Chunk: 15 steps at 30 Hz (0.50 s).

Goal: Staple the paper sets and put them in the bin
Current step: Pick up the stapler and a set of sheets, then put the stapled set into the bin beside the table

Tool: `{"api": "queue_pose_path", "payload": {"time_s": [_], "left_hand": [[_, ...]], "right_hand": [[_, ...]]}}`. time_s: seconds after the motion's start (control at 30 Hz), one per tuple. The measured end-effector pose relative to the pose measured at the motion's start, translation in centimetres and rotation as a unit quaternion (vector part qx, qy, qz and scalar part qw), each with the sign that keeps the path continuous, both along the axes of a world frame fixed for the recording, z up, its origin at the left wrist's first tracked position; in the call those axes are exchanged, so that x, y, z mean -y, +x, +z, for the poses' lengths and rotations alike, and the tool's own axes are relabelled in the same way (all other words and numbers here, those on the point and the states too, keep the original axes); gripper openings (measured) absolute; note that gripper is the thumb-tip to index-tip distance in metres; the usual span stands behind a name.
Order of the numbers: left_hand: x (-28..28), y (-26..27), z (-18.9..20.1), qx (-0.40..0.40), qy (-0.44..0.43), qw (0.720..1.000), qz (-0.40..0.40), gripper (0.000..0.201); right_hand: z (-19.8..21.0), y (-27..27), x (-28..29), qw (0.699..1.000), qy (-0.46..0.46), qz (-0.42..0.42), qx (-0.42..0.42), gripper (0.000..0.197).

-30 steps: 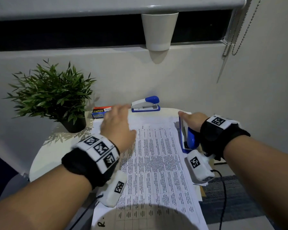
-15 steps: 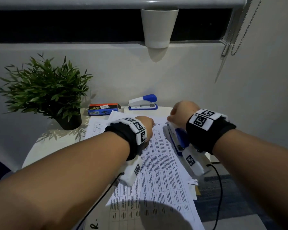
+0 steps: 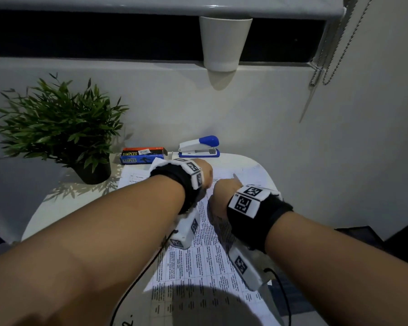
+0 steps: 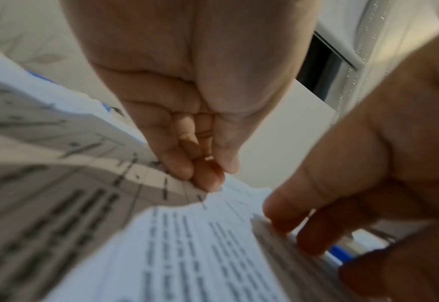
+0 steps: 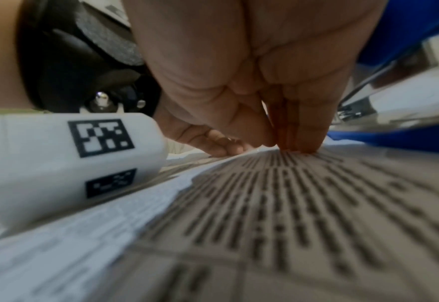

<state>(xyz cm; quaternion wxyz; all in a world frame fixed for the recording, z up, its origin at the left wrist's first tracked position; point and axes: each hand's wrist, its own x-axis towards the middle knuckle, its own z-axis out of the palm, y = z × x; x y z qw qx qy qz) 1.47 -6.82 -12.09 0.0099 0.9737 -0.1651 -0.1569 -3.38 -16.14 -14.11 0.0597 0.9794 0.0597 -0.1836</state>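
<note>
Head view: white table carried the printed sheets, and both hands met over their far end.
Left hand pinched a lifted top sheet's edge; right hand, fingertips bunched, pinched the sheets close by, blue stapler just beside its palm.

Stapler behind papers (plant leftward)

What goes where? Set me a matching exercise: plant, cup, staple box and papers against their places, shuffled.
1 plant
2 cup
3 staple box
4 papers

a under the left hand and right hand
b far left on the table
c up at the window
d just right of the plant

Pairs: 1-b, 2-c, 3-d, 4-a
</note>
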Motion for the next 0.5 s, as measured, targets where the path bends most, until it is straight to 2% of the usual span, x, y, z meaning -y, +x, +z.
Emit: {"api": "queue_pose_path", "payload": {"time_s": [0.03,0.13,0.17,0.2,0.33,0.4,0.5], "left_hand": [[-0.6,-0.1,0.1,-0.008,-0.037,0.999,0.016,0.021],[-2.0,-0.1,-0.3,-0.012,-0.137,0.989,0.050,0.010],[-2.3,-0.3,-0.2,-0.017,-0.161,0.985,0.059,0.009],[-2.5,-0.6,-0.2,-0.022,-0.183,0.980,0.068,0.008],[-3.5,-1.3,-0.3,-0.005,-0.217,0.972,0.089,0.007],[-3.9,-1.7,0.1,0.002,-0.230,0.968,0.097,0.008],[-5.1,-2.4,0.7,0.019,-0.261,0.960,0.095,0.010]], "right_hand": [[-0.8,0.5,0.1,1.000,0.005,0.025,0.001,0.029],[0.7,-0.7,-0.3,0.998,0.010,0.059,0.003,0.040],[-0.2,-0.2,-0.3,0.999,0.024,0.047,0.000,0.040],[0.1,-0.3,-0.7,0.999,-0.002,0.027,-0.019,0.038],[-0.6,0.2,-0.8,0.998,-0.030,0.032,-0.036,0.031],[-0.2,-0.1,-0.7,0.999,-0.023,0.044,-0.013,0.029],[1.1,-0.4,-0.6,0.999,0.043,0.022,-0.006,0.025]]}}
